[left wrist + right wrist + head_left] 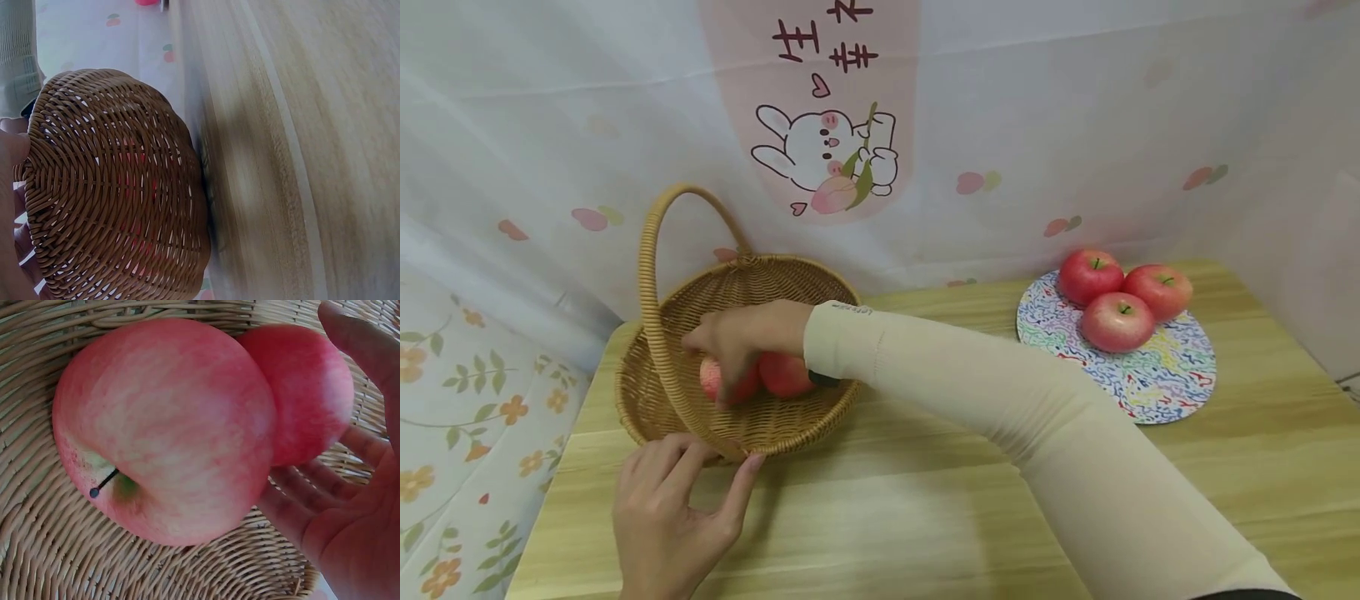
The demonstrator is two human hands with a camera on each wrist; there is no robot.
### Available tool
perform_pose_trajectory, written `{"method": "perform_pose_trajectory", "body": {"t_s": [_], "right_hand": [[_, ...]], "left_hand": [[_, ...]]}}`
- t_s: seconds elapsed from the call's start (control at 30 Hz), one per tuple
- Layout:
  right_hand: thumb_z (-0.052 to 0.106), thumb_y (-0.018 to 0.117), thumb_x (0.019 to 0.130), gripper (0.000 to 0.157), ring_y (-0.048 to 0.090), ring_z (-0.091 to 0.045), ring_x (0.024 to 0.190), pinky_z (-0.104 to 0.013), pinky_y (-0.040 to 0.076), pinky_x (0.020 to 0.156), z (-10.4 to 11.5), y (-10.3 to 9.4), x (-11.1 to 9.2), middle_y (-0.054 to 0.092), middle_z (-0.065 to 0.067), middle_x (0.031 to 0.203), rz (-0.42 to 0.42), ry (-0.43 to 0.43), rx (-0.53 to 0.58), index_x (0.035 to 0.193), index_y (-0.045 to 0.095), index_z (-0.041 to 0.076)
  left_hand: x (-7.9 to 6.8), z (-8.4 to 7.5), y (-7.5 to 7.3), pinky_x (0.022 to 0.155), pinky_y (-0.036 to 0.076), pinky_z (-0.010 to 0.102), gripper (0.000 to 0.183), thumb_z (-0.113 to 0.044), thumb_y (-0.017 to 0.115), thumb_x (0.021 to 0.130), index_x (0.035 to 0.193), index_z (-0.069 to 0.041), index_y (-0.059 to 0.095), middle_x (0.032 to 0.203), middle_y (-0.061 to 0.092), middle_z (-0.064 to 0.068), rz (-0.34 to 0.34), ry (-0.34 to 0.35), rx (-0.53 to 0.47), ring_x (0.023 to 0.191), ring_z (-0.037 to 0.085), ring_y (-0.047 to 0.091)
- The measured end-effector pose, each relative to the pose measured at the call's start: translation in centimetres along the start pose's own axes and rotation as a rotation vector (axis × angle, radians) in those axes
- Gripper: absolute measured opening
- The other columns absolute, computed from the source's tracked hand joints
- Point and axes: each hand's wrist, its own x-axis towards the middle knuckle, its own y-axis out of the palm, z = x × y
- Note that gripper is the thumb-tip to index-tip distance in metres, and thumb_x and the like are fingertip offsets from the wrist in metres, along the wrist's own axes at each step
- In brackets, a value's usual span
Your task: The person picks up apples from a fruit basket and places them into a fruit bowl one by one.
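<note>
A wicker basket (790, 433) with a tall arched handle stands at the left of the table. My left hand (673, 508) grips its near rim at the foot of the handle, thumb and fingers on the weave; in the left wrist view the thumb (14, 149) lies at the rim. Inside the basket are two red apples, one nearer the wrist (169, 431) and one by the fingers (300, 394). My right hand (745, 329) reaches down over them, its fingers loosely spread around the farther apple and the thumb standing apart from it.
On the right of the wooden table (887, 500), three apples (1118, 322) sit on a round, colourfully patterned mat (1165, 392). A printed curtain (1000, 108) hangs behind the table. My sleeved right forearm (955, 367) crosses over the table's middle.
</note>
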Motion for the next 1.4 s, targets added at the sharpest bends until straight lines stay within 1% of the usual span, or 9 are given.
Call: {"method": "perform_pose_trajectory", "body": {"t_s": [0.07, 0.23, 0.37, 0.47, 0.73, 1.0, 1.07, 1.23, 1.4], "right_hand": [[0.061, 0.08, 0.087, 0.094, 0.036, -0.006, 0.149, -0.02, 0.034, 0.117, 0.1, 0.2, 0.1, 0.037, 0.009, 0.163, 0.006, 0.006, 0.002, 0.163, 0.034, 0.031], [0.058, 0.081, 0.087, 0.089, 0.039, -0.003, 0.145, -0.019, 0.035, 0.114, 0.6, 0.8, 0.2, 0.04, 0.013, 0.159, 0.004, 0.008, -0.004, 0.161, 0.037, 0.033], [0.056, 0.083, 0.087, 0.086, 0.042, -0.004, 0.141, -0.021, 0.038, 0.112, 0.8, 1.1, 0.3, 0.042, 0.012, 0.156, 0.009, 0.027, -0.023, 0.158, 0.04, 0.035], [0.056, 0.083, 0.086, 0.087, 0.041, -0.005, 0.143, -0.024, 0.039, 0.113, 0.9, 1.2, 0.2, 0.041, 0.013, 0.158, 0.012, 0.043, -0.055, 0.159, 0.038, 0.037], [0.045, 0.082, 0.089, 0.073, 0.047, -0.004, 0.128, -0.024, 0.041, 0.107, 1.2, 1.4, 0.0, 0.047, 0.016, 0.149, -0.02, 0.057, -0.087, 0.151, 0.045, 0.039], [0.039, 0.078, 0.091, 0.064, 0.049, -0.006, 0.119, -0.022, 0.043, 0.1, 1.3, 1.3, -0.4, 0.049, 0.013, 0.142, -0.065, 0.042, -0.115, 0.147, 0.047, 0.037], [0.038, 0.079, 0.09, 0.064, 0.05, -0.007, 0.118, -0.023, 0.043, 0.099, 1.2, 1.2, -0.8, 0.05, 0.012, 0.14, -0.09, 0.023, -0.125, 0.146, 0.048, 0.035], [0.039, 0.08, 0.088, 0.072, 0.055, -0.008, 0.118, -0.024, 0.045, 0.098, 1.2, 0.2, -1.9, 0.051, 0.008, 0.141, -0.137, -0.008, -0.144, 0.151, 0.046, 0.031], [0.038, 0.08, 0.088, 0.074, 0.057, -0.011, 0.119, -0.026, 0.047, 0.099, 1.0, -1.1, -3.5, 0.051, 0.005, 0.142, -0.176, 0.001, -0.147, 0.152, 0.046, 0.029]], "left_hand": [[0.0, 0.0, -0.1, 0.075, 0.037, 0.039, 0.061, -0.059, 0.065, 0.098, 0.068, -0.005, 0.063, 0.072, 0.061, 0.008, 0.006, -0.001, 0.002, 0.065, 0.028, 0.055], [0.0, 0.0, -0.4, 0.075, 0.037, 0.038, 0.061, -0.06, 0.065, 0.098, 0.068, -0.007, 0.062, 0.072, 0.061, 0.007, 0.021, -0.007, 0.01, 0.064, 0.027, 0.054], [0.0, 0.0, -0.3, 0.075, 0.037, 0.038, 0.061, -0.059, 0.065, 0.098, 0.067, -0.007, 0.062, 0.072, 0.06, 0.007, 0.015, 0.0, 0.006, 0.064, 0.027, 0.054], [-0.1, 0.1, -0.2, 0.075, 0.038, 0.038, 0.061, -0.059, 0.066, 0.098, 0.067, -0.006, 0.062, 0.072, 0.061, 0.007, 0.012, 0.003, 0.005, 0.065, 0.028, 0.054], [-0.3, 0.1, -0.1, 0.074, 0.037, 0.037, 0.062, -0.06, 0.065, 0.098, 0.067, -0.007, 0.063, 0.072, 0.062, 0.007, 0.019, -0.004, 0.012, 0.063, 0.027, 0.055], [0.1, 0.0, 0.0, 0.075, 0.038, 0.038, 0.06, -0.059, 0.066, 0.098, 0.068, -0.007, 0.063, 0.073, 0.061, 0.007, 0.005, 0.013, -0.003, 0.065, 0.028, 0.055], [0.1, -0.1, 0.1, 0.076, 0.038, 0.038, 0.06, -0.058, 0.066, 0.098, 0.069, -0.006, 0.063, 0.073, 0.062, 0.007, 0.004, 0.012, -0.006, 0.065, 0.028, 0.056], [0.1, -0.1, 0.1, 0.075, 0.037, 0.038, 0.06, -0.058, 0.066, 0.098, 0.068, -0.006, 0.063, 0.073, 0.062, 0.007, -0.006, 0.009, -0.003, 0.064, 0.028, 0.055], [-0.1, 0.1, 0.0, 0.075, 0.037, 0.039, 0.06, -0.059, 0.065, 0.098, 0.068, -0.007, 0.063, 0.072, 0.062, 0.007, -0.001, 0.002, 0.007, 0.064, 0.028, 0.055]]}}
